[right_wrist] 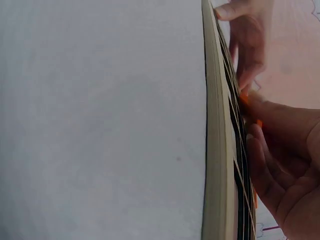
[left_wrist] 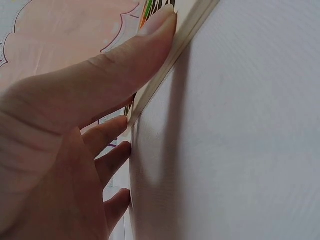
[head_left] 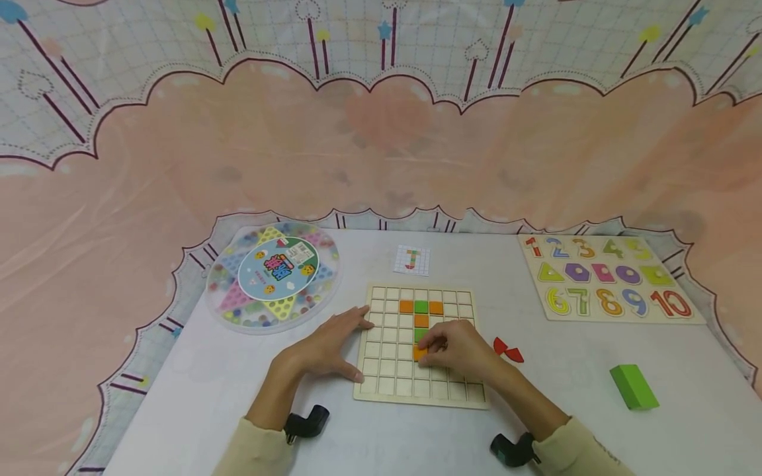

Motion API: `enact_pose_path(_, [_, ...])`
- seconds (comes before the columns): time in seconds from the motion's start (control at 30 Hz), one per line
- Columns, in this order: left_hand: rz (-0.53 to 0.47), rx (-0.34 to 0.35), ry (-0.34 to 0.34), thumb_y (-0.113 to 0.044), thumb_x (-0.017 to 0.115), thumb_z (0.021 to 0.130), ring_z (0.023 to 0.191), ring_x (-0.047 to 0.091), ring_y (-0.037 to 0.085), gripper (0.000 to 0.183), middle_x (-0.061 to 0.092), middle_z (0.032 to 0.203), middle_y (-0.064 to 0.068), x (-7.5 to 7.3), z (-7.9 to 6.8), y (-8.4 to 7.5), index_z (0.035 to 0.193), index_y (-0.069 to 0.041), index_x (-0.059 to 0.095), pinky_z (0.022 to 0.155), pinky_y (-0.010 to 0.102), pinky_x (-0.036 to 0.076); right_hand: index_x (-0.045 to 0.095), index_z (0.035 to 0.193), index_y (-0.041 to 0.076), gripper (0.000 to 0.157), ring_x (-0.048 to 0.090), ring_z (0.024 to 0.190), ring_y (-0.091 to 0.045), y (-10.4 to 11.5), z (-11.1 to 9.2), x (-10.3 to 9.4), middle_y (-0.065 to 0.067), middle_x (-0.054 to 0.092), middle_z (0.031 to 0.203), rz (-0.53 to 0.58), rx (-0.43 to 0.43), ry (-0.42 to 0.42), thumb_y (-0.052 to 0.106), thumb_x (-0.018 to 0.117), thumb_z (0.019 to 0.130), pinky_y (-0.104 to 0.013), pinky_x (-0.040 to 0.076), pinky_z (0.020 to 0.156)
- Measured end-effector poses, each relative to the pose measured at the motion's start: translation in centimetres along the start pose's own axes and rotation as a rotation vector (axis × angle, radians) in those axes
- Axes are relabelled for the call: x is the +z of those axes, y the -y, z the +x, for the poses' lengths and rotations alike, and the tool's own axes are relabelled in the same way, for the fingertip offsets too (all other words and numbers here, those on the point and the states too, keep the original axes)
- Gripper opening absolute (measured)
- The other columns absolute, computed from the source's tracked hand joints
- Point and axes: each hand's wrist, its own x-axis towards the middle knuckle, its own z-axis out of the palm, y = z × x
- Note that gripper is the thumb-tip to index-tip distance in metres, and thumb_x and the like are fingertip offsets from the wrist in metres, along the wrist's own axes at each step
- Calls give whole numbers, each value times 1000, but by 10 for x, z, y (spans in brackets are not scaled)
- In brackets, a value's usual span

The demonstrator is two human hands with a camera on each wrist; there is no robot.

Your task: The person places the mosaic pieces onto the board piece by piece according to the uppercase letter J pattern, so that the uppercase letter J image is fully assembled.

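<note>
A wooden grid board [head_left: 387, 369] lies flat on the table. Orange and green square tiles make a row near its far side, with a column running toward me from the row's middle. My right hand [head_left: 458, 347] has its thumb and finger on the nearest orange tile [head_left: 419, 354] of that column; the orange tile [right_wrist: 245, 99] also shows at the thumb in the right wrist view. With fingers spread, my left hand [head_left: 324, 347] rests against the board's left edge, its thumb [left_wrist: 160, 25] on the rim in the left wrist view. Part of the column's end is hidden by my right fingers.
A small card [head_left: 411, 260] with a coloured tile figure lies behind the board. To the left is a round star-patterned game box [head_left: 278, 269]. Two red pieces [head_left: 508, 350], a green block [head_left: 634, 387] and a number puzzle board [head_left: 613, 277] lie to the right.
</note>
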Motion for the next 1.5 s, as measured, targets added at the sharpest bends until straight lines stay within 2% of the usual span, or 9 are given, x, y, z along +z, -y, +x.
enact_pose_path(0.37, [-2, 6, -4, -25, 95, 69, 160, 18, 37, 87, 26, 171, 11, 0, 1, 0, 143, -9, 53, 131, 59, 14, 81, 89, 17, 16, 57, 71, -8, -1, 1, 6, 9, 66, 78, -31, 6, -49, 18, 89, 76, -16, 53, 62])
enact_pose_path(0.6, [-8, 9, -1, -24, 94, 69, 160, 17, 38, 87, 26, 171, 12, 1, 1, 1, 143, -9, 53, 132, 58, 13, 81, 89, 16, 16, 56, 72, -5, -1, 0, 8, 9, 66, 79, -59, -25, -65, 17, 89, 76, -16, 52, 62])
enact_pose_path(0.9, [-10, 9, -1, -25, 94, 69, 160, 18, 38, 87, 26, 171, 12, 0, 0, 0, 143, -9, 53, 132, 57, 13, 80, 85, 14, 14, 56, 85, -9, 0, 1, 8, 3, 63, 96, -53, -21, -77, 15, 90, 74, -15, 52, 69])
enact_pose_path(1.1, [-22, -3, 1, -25, 94, 69, 160, 17, 37, 86, 26, 171, 10, 0, 0, 0, 143, -9, 53, 131, 58, 16, 80, 86, 14, 15, 57, 85, -9, 1, 1, 8, 4, 65, 96, -42, -6, -64, 15, 90, 75, -14, 52, 69])
enact_pose_path(1.23, [-21, 3, -1, -25, 95, 68, 160, 18, 38, 86, 26, 171, 11, 0, -1, -1, 142, -9, 53, 130, 59, 16, 79, 89, 16, 18, 58, 87, -9, 0, 1, 4, 3, 65, 99, -22, 14, -26, 18, 90, 75, -15, 53, 73])
enact_pose_path(1.4, [-3, -7, -3, -25, 95, 68, 160, 18, 37, 87, 26, 171, 9, -1, -1, -1, 143, -10, 53, 131, 59, 17, 79, 98, 14, 26, 60, 90, -13, -3, 0, -7, 1, 64, 103, 28, -27, 49, 22, 90, 76, -16, 55, 75])
enact_pose_path(1.5, [0, -11, 1, -25, 95, 68, 161, 17, 36, 87, 25, 171, 8, -2, 0, -1, 143, -10, 53, 131, 58, 16, 77, 105, 13, 33, 62, 93, -16, -4, -3, -15, -2, 65, 105, 71, -46, 66, 23, 90, 77, -17, 57, 75])
